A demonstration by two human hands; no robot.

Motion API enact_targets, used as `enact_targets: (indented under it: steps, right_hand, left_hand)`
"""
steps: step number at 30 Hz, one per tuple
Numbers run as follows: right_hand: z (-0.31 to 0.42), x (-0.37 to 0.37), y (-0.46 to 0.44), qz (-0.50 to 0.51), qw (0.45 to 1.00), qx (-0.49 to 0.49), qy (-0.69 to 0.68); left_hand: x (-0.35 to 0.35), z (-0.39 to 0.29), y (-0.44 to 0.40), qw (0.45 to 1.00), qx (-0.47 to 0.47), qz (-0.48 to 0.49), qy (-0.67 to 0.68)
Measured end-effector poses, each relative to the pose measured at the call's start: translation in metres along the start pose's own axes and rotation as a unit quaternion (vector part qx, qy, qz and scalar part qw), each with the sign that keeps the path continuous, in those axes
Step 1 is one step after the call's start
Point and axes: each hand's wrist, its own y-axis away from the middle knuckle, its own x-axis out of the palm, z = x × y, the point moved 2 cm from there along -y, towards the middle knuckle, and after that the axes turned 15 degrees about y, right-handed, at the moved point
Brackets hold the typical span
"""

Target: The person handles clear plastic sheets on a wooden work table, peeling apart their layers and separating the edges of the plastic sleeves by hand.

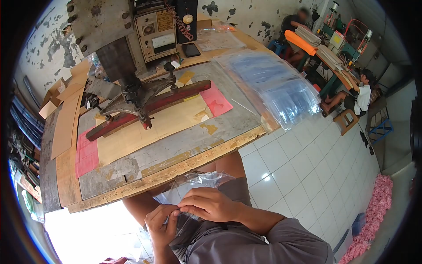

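Hands: 2, fingers bent; left hand and right hand meet at the fingertips; whether they pinch anything, I cannot tell.
Clear plastic: 1 crumpled piece across the lap, just beyond the hands.
Table: 1, bearing 1 red bar, 1 phone, 2 pink patches.
Plastic sheets: overlapping, uncountable.
Other people: 2.

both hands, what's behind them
Behind the left hand and right hand, clear plastic and a bare leg show, then the table edge. Whatever lies directly behind the hands is covered, and anything pinched in them can't be made out.
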Motion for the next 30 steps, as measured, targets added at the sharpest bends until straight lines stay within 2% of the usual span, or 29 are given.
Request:
enact_targets:
  steps: [30]
  right_hand:
    - [0.0008, 0.0011, 0.0013, -0.024, 0.999, -0.009, 0.022]
  left_hand:
    - [0.0041, 0.0045, 0.001, 1.0, 0.004, -0.031, 0.005]
